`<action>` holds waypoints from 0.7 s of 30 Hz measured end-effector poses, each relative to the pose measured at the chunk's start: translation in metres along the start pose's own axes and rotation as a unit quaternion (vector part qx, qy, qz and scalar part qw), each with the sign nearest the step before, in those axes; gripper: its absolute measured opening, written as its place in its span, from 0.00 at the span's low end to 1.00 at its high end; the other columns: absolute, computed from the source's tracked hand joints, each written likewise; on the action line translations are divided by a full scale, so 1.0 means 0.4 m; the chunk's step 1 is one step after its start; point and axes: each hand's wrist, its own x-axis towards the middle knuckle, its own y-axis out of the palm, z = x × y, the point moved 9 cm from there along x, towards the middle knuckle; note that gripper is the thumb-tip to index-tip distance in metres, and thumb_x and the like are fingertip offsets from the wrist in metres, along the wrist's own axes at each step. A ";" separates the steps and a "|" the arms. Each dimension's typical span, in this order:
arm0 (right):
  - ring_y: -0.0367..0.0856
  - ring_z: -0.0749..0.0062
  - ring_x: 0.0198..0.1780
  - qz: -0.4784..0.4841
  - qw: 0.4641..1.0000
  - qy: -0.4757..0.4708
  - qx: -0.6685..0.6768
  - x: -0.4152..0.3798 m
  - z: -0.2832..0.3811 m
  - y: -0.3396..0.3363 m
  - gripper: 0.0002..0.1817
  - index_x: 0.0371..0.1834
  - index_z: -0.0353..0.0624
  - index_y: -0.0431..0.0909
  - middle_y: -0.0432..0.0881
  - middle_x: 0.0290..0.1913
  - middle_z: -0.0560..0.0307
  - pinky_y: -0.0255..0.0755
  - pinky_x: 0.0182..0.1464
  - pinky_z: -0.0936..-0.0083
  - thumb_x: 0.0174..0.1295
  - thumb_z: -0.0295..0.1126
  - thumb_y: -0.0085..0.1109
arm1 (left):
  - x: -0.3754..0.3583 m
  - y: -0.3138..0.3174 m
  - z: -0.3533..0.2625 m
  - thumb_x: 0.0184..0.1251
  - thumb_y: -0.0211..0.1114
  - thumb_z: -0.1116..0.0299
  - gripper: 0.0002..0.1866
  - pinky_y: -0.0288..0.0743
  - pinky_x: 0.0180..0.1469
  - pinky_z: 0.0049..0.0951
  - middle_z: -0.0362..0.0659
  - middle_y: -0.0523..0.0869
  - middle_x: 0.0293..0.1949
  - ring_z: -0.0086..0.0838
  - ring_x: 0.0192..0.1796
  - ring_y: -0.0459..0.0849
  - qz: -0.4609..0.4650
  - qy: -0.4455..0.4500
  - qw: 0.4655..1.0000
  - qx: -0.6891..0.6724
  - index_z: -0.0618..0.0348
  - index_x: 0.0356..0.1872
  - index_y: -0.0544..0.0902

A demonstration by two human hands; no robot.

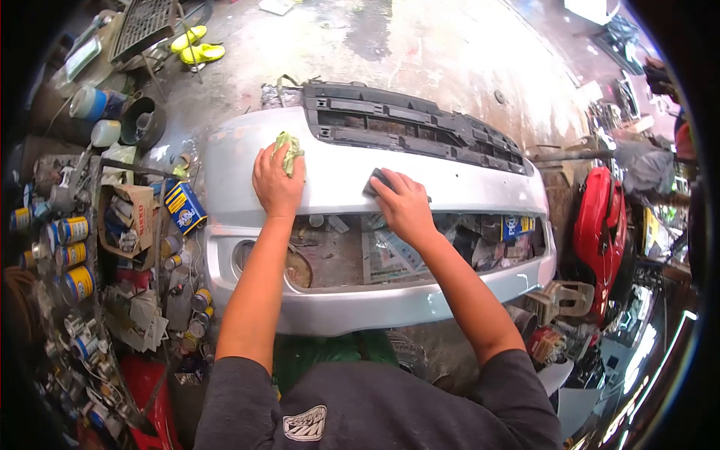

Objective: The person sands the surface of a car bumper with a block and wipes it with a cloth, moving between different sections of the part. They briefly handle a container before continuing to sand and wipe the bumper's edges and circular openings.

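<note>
A silver-grey car bumper (349,187) lies across the middle of the head view, with a black grille (412,120) along its far edge. My left hand (276,184) is closed around a crumpled yellow-green cloth (288,152), which touches the bumper's upper left face. To the right, my right hand (405,204) grips a dark sanding block (381,182) against the bumper's middle, just above its wide lower opening. My fingers partly cover the block. Through that opening, newspaper and other items show on the floor.
Paint cans (78,283) and a cardboard box (127,221) crowd the left side. A blue and yellow tin (184,208) stands near the bumper's left end. On the right are a red painted part (600,232) and a beige stool (561,300). Yellow clogs (201,52) lie farther off.
</note>
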 end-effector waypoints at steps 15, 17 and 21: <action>0.76 0.55 0.72 0.039 0.970 -0.231 0.058 0.200 -0.005 0.074 0.19 0.63 0.53 0.83 0.79 0.72 0.51 0.70 0.68 0.53 0.71 0.31 0.58 | -0.023 0.008 0.010 0.61 0.77 0.56 0.30 0.74 0.69 0.48 0.51 0.81 0.65 0.52 0.67 0.78 -0.017 -0.051 0.998 0.011 0.47 0.65 0.80; 0.76 0.55 0.72 0.035 0.966 -0.245 0.067 0.275 0.028 0.101 0.19 0.64 0.53 0.83 0.79 0.71 0.51 0.70 0.67 0.54 0.71 0.32 0.58 | -0.028 0.007 0.006 0.61 0.77 0.57 0.30 0.74 0.69 0.48 0.51 0.80 0.65 0.52 0.67 0.78 -0.017 -0.054 0.998 0.012 0.47 0.65 0.80; 0.76 0.56 0.71 0.065 0.959 -0.267 0.066 0.285 0.020 0.106 0.18 0.64 0.52 0.83 0.79 0.71 0.51 0.71 0.66 0.54 0.72 0.32 0.57 | -0.018 0.007 0.006 0.61 0.77 0.57 0.30 0.74 0.70 0.48 0.51 0.80 0.65 0.52 0.67 0.77 -0.005 -0.056 0.998 0.005 0.47 0.65 0.80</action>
